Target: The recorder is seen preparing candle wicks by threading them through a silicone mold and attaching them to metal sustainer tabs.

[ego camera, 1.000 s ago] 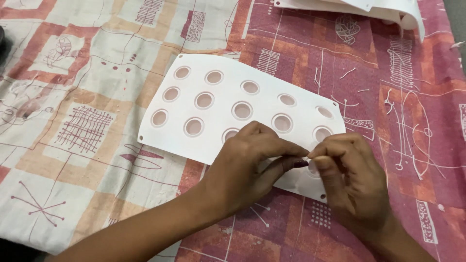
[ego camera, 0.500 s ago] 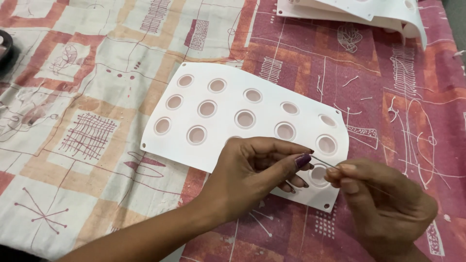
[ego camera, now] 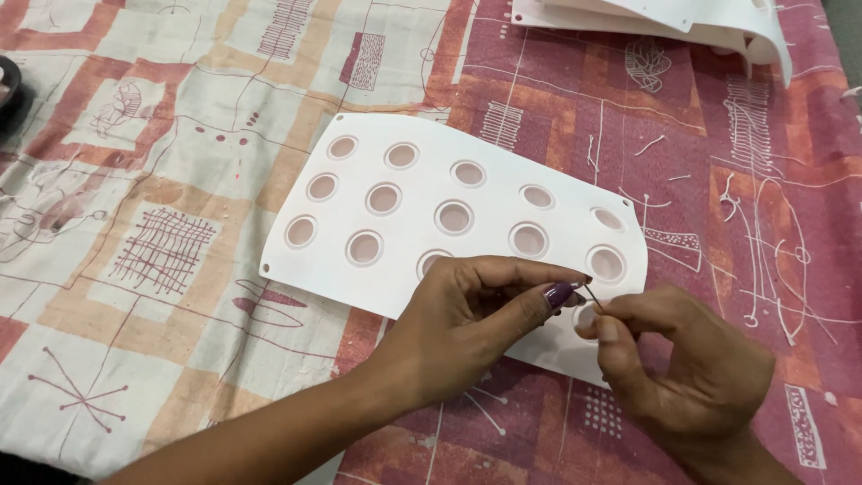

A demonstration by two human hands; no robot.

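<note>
left hand pinches needle steady | right hand pinches its other end, at 3 o'clock | white holed sheet flat beneath on patterned cloth

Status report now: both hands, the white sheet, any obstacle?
Left hand and right hand pinch one thin needle-like piece, fingertips close together. White sheet with round holes flat on patterned cloth, partly under hands. Nothing blocks them.

Home craft spot
A patterned cloth in red, pink and cream covers the worktop; white sheets with round holes are stacked at its far edge.
</note>
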